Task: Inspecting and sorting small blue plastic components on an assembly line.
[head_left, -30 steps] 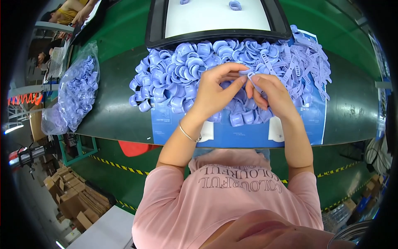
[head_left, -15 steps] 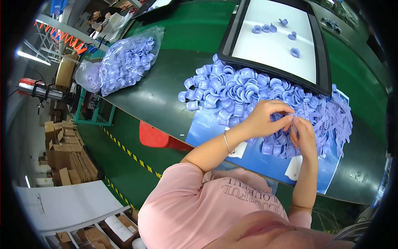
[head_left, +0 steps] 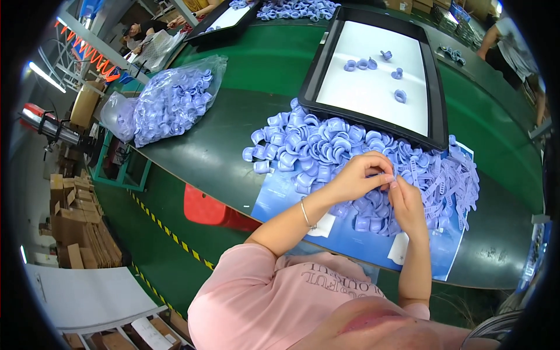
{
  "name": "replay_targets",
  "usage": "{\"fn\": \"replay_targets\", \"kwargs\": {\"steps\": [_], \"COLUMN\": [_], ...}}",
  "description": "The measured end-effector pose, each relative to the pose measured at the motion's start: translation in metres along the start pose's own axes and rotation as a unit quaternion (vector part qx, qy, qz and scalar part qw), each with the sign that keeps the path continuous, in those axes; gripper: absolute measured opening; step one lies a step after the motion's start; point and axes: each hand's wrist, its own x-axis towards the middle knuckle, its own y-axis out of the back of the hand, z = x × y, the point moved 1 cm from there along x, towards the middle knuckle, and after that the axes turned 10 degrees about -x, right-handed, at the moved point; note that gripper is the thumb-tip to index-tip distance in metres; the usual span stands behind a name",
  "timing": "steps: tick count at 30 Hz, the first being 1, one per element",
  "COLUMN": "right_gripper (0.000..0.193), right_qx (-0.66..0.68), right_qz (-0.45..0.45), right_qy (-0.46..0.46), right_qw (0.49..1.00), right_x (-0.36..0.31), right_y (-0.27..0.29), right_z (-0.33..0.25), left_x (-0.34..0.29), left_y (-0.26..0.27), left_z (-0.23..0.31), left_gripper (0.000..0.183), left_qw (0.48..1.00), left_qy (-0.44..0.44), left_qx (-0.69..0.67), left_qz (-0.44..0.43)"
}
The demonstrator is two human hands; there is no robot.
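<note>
My left hand, with a bangle at its wrist, and my right hand meet over a heap of lavender plastic parts. Their thumbs and fingertips are pinched together on a small lavender plastic piece, mostly hidden by the fingers. Curved, ring-like lavender pieces fill the left and middle of the heap. Flat slotted lavender straps lie to the right of my hands. Beyond the heap, a black-rimmed tray with a white bottom bears several lavender ring-shaped pieces, spaced apart.
A clear plastic bag full of lavender parts lies on the dark green table at left. Blue sheeting is under the heap. A red stool stands below the table edge. Other people sit at the far left and far right.
The view has shifted, so the table and tray appear lower and further left, and more of the far side shows. My hands stay pinched together over the heap, with the fingers slightly re-posed.
</note>
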Motion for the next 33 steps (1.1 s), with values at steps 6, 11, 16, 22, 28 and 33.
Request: {"fn": "replay_targets", "kwargs": {"steps": [6,11,16,22,28,33], "right_gripper": [0.022,0.021,0.021,0.021,0.015,0.021], "right_qx": [-0.049,-0.079,-0.097,-0.098,-0.115,-0.008], "right_qz": [0.025,0.02,0.018,-0.011,0.11,0.186], "right_qy": [0.022,0.031,0.052,0.034,0.091,0.055], "right_qw": [0.998,0.996,0.994,0.995,0.983,0.981], "right_x": [0.0,0.0,0.0,0.001,0.003,0.005], "right_y": [0.001,0.003,0.004,0.006,0.003,0.004], "right_z": [-0.003,-0.004,-0.001,-0.002,0.007,-0.001], "left_x": [0.0,-0.001,-0.002,-0.001,0.001,-0.001], "left_y": [-0.002,0.001,0.002,0.002,-0.009,-0.014], "left_z": [-0.002,0.003,0.004,0.007,0.013,0.01], "left_gripper": [0.007,0.012,0.013,0.011,0.008,0.012], "left_qw": [0.996,0.996,0.995,0.992,0.912,0.884], "left_qy": [0.049,0.062,0.08,0.016,-0.103,-0.162], "left_qx": [-0.063,-0.046,-0.044,0.119,0.397,0.437], "left_qz": [0.034,0.045,0.044,0.036,0.006,-0.026]}}
